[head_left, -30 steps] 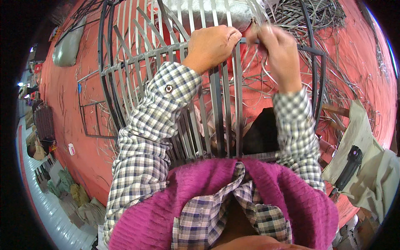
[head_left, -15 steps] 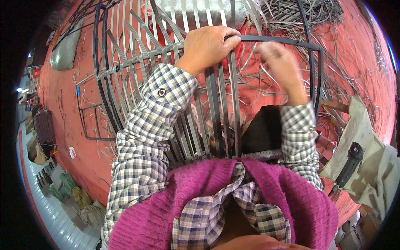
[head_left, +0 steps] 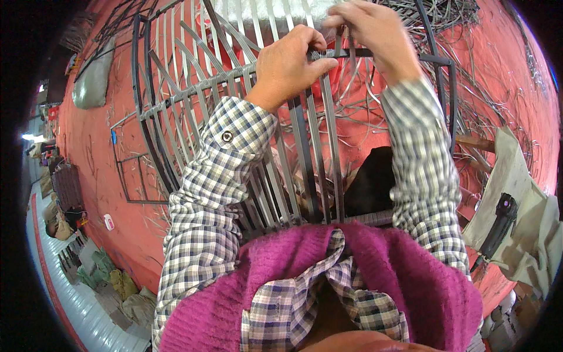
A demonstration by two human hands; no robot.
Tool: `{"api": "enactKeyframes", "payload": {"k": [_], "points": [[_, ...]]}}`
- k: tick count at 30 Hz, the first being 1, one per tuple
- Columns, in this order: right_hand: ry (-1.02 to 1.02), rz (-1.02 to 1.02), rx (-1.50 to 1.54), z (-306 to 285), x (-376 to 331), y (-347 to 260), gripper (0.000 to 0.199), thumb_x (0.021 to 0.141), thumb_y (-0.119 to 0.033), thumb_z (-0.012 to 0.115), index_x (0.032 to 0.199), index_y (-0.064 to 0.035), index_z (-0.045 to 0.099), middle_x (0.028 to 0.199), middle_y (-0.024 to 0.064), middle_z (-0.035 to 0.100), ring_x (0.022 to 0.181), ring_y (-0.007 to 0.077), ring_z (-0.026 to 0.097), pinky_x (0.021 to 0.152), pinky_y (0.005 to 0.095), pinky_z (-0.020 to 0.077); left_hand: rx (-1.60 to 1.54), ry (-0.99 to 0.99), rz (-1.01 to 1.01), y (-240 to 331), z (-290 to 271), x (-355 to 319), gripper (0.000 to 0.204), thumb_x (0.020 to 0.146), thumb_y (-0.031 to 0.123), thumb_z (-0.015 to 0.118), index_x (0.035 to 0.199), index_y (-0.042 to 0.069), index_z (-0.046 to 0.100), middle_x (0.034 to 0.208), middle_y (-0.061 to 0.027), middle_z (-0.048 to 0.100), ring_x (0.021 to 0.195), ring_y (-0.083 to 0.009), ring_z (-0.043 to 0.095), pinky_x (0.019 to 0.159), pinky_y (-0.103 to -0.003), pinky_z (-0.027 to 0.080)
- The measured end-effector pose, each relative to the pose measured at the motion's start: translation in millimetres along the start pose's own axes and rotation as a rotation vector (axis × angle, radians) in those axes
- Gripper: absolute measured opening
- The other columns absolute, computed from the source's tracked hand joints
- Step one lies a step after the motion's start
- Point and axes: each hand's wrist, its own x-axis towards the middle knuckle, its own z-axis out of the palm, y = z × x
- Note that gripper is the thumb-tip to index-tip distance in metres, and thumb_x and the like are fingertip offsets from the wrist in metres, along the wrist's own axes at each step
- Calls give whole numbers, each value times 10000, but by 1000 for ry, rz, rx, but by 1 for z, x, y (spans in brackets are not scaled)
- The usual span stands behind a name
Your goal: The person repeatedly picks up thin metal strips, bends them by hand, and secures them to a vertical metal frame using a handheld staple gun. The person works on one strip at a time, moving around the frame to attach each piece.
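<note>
My left hand (head_left: 288, 66) curls over the crossbar of a dark metal frame (head_left: 435, 60), its thumb and fingers closed around the bar where grey strips wrap it. Long flat grey strips (head_left: 328, 129) run from this bar down towards my body, side by side. Just beyond the bar on the right, my right hand (head_left: 375, 35) is raised and slightly blurred. Its fingers are bent together at the upper end of a grey strip (head_left: 339, 43) that rises from the bar. The fingertips' exact hold is partly smeared.
Loose strips lie tangled in a pile (head_left: 446, 26) at the far right. A clear-wrapped bundle (head_left: 252, 17) lies beyond the frame. A black tool (head_left: 498, 226) rests on pale cloth (head_left: 519, 240) at right. Another thin metal frame (head_left: 141, 176) lies on the red floor (head_left: 99, 170).
My right hand has moved up and slightly left, from near the bar's right part to beyond it. My left hand stays on the bar, its index finger slightly shifted.
</note>
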Motion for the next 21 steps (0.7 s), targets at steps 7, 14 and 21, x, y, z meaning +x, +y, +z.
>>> {"api": "enactKeyframes", "payload": {"k": [7, 14, 21], "points": [[-199, 82, -3, -20, 16, 32, 422, 961, -330, 411, 960, 27, 635, 851, 60, 671, 545, 45, 420, 499, 203, 341, 39, 118, 138, 4, 10, 3, 219, 795, 312, 676, 933, 142, 692, 867, -24, 656, 747, -224, 640, 625, -308, 505], [104, 369, 321, -3, -69, 32, 221, 895, -139, 513, 989, 17, 638, 760, 26, 615, 628, 75, 496, 582, 234, 412, 113, -17, -9, 12, 7, 4, 254, 809, 363, 610, 940, 158, 686, 865, -19, 655, 738, -233, 642, 621, -332, 501], [27, 124, -104, 39, -64, 89, 188, 897, -127, 487, 897, 9, 616, 647, 31, 525, 607, 131, 486, 600, 300, 418, 101, -32, -37, 8, 7, 3, 239, 807, 337, 621, 982, 183, 672, 863, 1, 658, 729, -210, 644, 618, -317, 497]]}}
